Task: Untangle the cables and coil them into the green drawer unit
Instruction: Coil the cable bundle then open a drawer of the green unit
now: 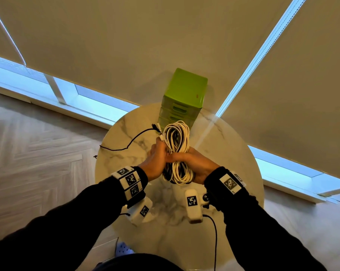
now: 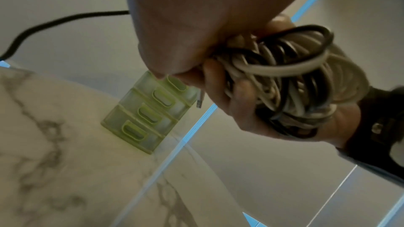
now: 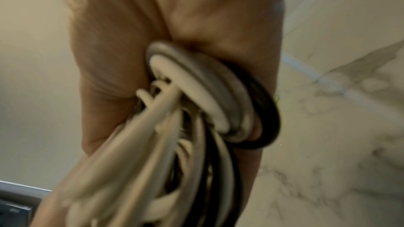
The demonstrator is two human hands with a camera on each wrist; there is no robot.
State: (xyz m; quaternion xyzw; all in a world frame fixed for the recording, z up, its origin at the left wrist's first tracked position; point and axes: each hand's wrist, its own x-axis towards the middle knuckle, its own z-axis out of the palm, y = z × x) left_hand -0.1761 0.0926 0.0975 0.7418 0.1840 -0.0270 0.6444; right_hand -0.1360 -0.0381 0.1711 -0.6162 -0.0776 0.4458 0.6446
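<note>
A bundle of white and black cables (image 1: 177, 151) is coiled into long loops and held above the round marble table (image 1: 233, 153). My left hand (image 1: 155, 159) and right hand (image 1: 192, 163) both grip the coil at its middle, fingers wrapped round it. A loose black cable end (image 1: 134, 139) trails off to the left over the table. The green drawer unit (image 1: 183, 96) stands at the table's far edge with all its drawers closed. From the left wrist the coil (image 2: 290, 78) fills the right hand's palm and the drawer unit (image 2: 148, 115) shows beyond. The right wrist view is filled by blurred cable loops (image 3: 196, 110).
Window blinds hang close behind the drawer unit. Wood floor lies on the left, beyond the table edge (image 1: 98, 163). A thin black wire (image 1: 214, 231) runs from a wrist camera down over the near table edge.
</note>
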